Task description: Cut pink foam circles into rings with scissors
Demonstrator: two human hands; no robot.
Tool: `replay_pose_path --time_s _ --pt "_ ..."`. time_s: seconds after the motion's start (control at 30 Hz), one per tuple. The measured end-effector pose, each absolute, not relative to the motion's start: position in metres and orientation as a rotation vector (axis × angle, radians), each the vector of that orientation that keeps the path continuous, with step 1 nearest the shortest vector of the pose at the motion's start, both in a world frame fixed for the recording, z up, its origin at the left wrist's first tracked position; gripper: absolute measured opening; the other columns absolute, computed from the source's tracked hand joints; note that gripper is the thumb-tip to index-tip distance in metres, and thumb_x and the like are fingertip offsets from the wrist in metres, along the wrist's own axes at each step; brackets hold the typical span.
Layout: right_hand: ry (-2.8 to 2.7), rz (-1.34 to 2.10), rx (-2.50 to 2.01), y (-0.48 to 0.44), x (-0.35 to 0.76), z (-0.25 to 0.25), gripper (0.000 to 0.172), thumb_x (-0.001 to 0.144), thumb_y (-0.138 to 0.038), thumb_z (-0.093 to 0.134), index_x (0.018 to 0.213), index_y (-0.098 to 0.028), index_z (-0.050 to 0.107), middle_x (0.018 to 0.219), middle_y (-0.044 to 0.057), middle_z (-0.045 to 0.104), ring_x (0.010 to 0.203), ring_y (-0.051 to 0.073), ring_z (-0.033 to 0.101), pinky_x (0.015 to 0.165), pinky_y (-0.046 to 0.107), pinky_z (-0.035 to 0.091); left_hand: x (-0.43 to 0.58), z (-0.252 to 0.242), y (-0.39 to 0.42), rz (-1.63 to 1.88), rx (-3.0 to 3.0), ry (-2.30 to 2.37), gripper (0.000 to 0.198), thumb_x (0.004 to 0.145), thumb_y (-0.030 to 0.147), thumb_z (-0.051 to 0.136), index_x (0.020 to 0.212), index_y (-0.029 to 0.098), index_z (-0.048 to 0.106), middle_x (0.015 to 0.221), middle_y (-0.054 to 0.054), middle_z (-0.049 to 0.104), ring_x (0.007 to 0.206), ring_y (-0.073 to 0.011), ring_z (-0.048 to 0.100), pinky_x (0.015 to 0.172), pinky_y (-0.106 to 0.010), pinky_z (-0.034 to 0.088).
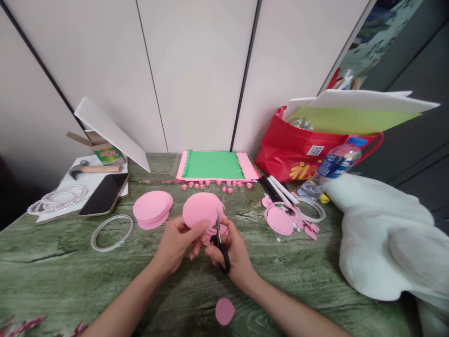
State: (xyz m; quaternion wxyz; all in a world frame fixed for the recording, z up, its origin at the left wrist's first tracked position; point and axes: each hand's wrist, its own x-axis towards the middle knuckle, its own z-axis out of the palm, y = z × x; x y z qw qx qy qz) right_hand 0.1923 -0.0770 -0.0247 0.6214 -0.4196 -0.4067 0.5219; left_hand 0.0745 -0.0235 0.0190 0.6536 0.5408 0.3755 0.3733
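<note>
My left hand (180,241) is closed on a pink paper circle (199,209), holding it up above the table. In my right hand (233,250) is a pair of scissors (220,245) with black handles, its blades pointing up at the circle's right edge. More pink paper shows partly behind my fingers, mostly hidden. To the left of my hands lies a stack of pink paper circles (152,208). A small pink paper piece (224,311) rests on the table nearer to me.
Left are a tape roll (112,232), a phone (104,194), a hammer (96,169) and beads (58,200). Behind stand small pink rolled pieces (229,190) and green paper (213,164). Right are paper scraps (279,221), a bottle (331,168), a red bag (280,152) and a white plush (372,243).
</note>
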Motion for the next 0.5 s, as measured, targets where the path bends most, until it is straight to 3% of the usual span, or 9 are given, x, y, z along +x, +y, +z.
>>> replay_pose_path --time_s 0.13,0.3,0.5 --pt "-0.926 1.222 -0.917 -0.0773 0.1915 -0.0273 0.056 0.061 -0.038 0.075 0.099 -0.023 0.037 0.054 -0.009 0.055 0.040 0.008 0.043 0.040 0.018 0.031 0.0749 0.0180 -0.0247 0.843 1.269 0.945 0.030 0.066 0.032 0.069 0.048 0.011 0.057 0.039 0.003 0.051 0.028 -0.0024 0.036 0.028 -0.014 0.024" --pt "-0.924 1.206 -0.788 -0.0757 0.1933 -0.0265 0.058 0.062 -0.034 0.076 0.104 -0.022 0.038 0.066 -0.005 0.056 0.060 0.012 0.053 0.059 0.025 0.040 0.0747 0.0153 -0.0254 0.807 1.309 0.938 0.028 0.067 0.031 0.068 0.050 0.011 0.058 0.037 0.005 0.048 0.028 -0.0019 0.034 0.028 -0.014 0.022" --pt "-0.900 1.207 -0.788 -0.0760 0.1944 -0.0262 0.062 0.060 -0.033 0.078 0.106 -0.022 0.038 0.068 -0.005 0.055 0.062 0.012 0.052 0.059 0.024 0.038 0.0742 0.0153 -0.0244 0.837 1.303 0.926 0.025 0.066 0.029 0.069 0.051 0.012 0.058 0.040 0.004 0.050 0.029 -0.0018 0.034 0.029 -0.014 0.022"
